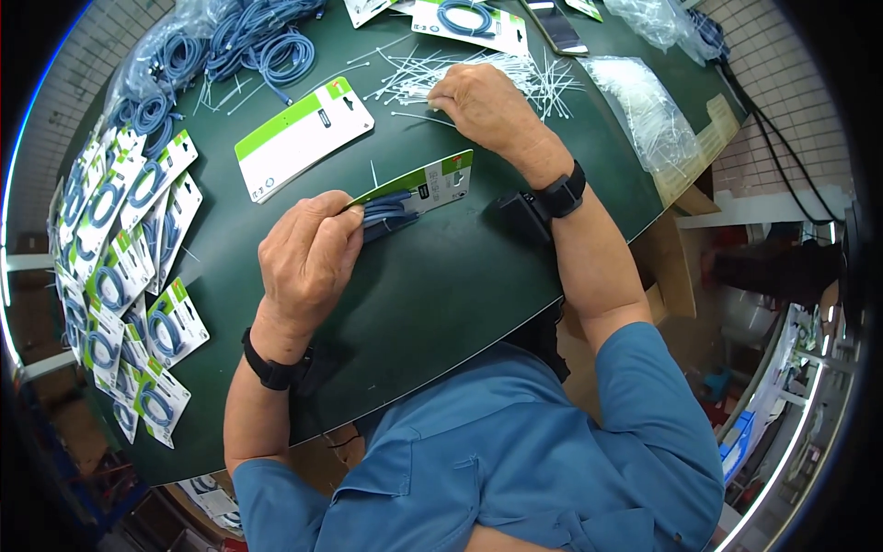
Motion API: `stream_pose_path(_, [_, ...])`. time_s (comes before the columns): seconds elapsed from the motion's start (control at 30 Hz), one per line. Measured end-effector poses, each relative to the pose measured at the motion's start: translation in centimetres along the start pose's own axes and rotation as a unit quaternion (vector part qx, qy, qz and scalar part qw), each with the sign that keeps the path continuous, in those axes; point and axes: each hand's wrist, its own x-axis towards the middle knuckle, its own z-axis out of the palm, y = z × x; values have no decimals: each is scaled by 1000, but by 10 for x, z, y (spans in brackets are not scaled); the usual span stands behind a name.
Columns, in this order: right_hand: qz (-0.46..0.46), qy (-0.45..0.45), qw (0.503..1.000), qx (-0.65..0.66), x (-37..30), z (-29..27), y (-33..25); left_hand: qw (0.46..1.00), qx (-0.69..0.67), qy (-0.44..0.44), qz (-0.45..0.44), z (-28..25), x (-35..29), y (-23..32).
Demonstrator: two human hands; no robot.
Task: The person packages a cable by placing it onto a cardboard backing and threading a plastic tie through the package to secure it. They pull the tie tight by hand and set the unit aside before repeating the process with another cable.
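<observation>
My left hand (313,248) pinches a green-and-white packaging card (446,179) by its left end, holding it tilted above the table. A coiled blue cable (388,212) lies against that card, and a thin white cable tie (373,173) sticks up behind its upper edge. Over a loose pile of white cable ties (543,87), my right hand (483,106) is closed with thumb and fingers pinched together. Whatever is between those fingertips is too small or hidden to make out. A stack of blank-faced cards (303,138) lies flat beyond my left hand.
Many carded blue cables (110,285) overlap along the left edge. Bundles of loose blue cable (276,60) lie at the far left. A clear bag of cable ties (644,115) and a phone (556,28) sit at the far right of the green table (432,285).
</observation>
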Motion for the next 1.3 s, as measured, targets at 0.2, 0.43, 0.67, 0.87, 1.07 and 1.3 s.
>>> stream_pose_path(0.2, [20, -6, 1000, 8, 1, -1, -2, 1000, -2, 8, -2, 0, 1, -1])
stream_pose_path(0.43, [22, 81, 994, 65, 9, -16, -16, 1000, -3, 16, 4, -4, 0, 0])
stream_pose_path(0.67, [215, 24, 819, 532, 8, -38, -41, 999, -15, 5, 28, -4, -1, 0])
stream_pose_path(0.87, [285, -62, 733, 614, 5, -22, -48, 999, -9, -3, 51, 1, -3, -2])
stream_pose_path(1.07, [310, -119, 699, 634, 3, -9, -54, 998, -12, -11, 65, 3, -2, -3])
stream_pose_path(1.3, [311, -168, 680, 642, 1, -1, -57, 998, -18, -15, 63, 3, -3, -1])
